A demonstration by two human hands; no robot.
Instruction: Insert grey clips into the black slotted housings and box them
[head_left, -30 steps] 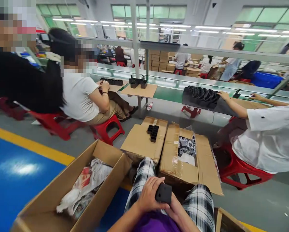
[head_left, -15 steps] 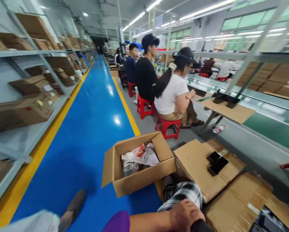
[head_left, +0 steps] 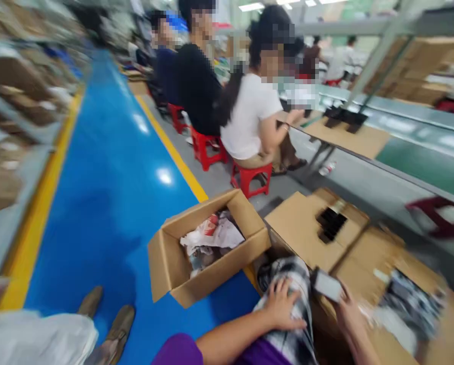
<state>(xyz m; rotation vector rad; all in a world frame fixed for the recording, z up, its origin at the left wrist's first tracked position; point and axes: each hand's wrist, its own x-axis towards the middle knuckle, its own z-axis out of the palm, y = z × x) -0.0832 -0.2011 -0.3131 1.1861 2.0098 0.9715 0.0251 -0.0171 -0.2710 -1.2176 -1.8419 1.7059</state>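
Observation:
My left hand lies flat with fingers spread on my knee, over black-and-white plaid trousers. My right hand grips a small rectangular block with a pale grey face and a dark end; the blur hides what kind of thing it is. The block is held just right of the knee, above the edge of the cartons. Beyond it, several black open-topped pieces sit on a closed carton. Right of my right hand, a plastic bag of dark parts lies on a second carton.
An open carton holding crumpled plastic bags stands ahead of my knee. At left stands another person, with shoes on the blue aisle. Seated workers on red stools line the conveyor bench. Shelving fills the left side.
My view has tipped downward. My left hand, earlier closed near a dark object, now lies spread on the knee. My right hand has come into view with the block.

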